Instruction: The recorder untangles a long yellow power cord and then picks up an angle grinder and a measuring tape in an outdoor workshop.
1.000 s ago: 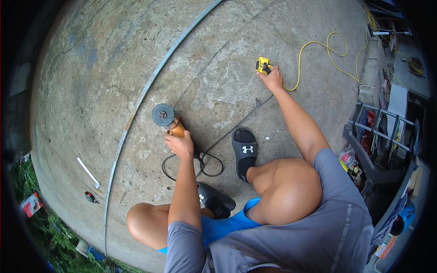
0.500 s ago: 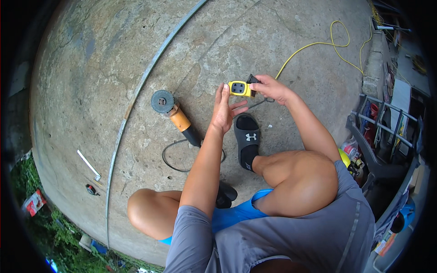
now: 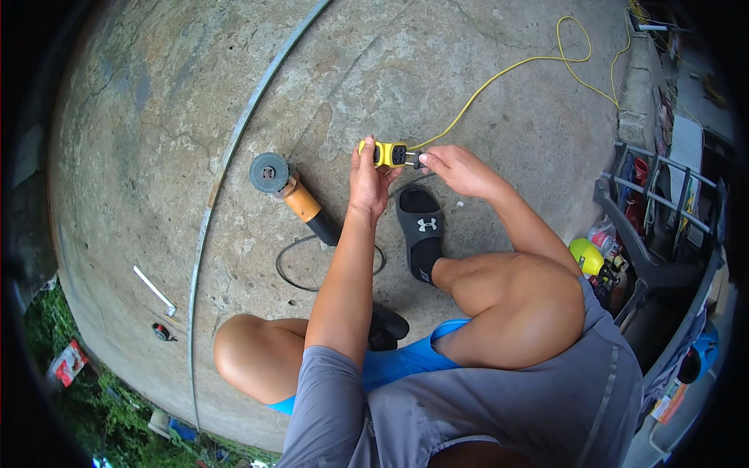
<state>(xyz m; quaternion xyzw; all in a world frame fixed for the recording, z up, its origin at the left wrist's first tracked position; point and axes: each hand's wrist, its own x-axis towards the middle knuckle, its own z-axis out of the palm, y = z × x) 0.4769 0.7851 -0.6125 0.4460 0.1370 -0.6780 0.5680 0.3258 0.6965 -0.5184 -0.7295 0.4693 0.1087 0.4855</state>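
My left hand (image 3: 369,185) grips a yellow extension-cord socket block (image 3: 382,154) with black outlet faces. Between the fingers of my right hand (image 3: 462,169) is a black plug (image 3: 419,160), its metal prongs pointing left at the block's outlet face. The prongs show between plug and block; I cannot tell whether their tips are inside. To the left of my left forearm lies an angle grinder (image 3: 303,199) with an orange body, black handle and round grey disc. Its black cord (image 3: 279,269) curls on the concrete under my forearm.
A yellow extension cord (image 3: 499,76) loops off toward the upper right. On the left, a long metal bar (image 3: 222,168) crosses the concrete floor (image 3: 140,226), near a try square (image 3: 154,290) and a tape measure (image 3: 161,331). A metal-framed rack (image 3: 663,183) with clutter stands at right.
The socket block has shifted left and turned in my left hand. My right hand now holds the plug with its prongs toward an outlet face, and the yellow cord shows beyond the block.
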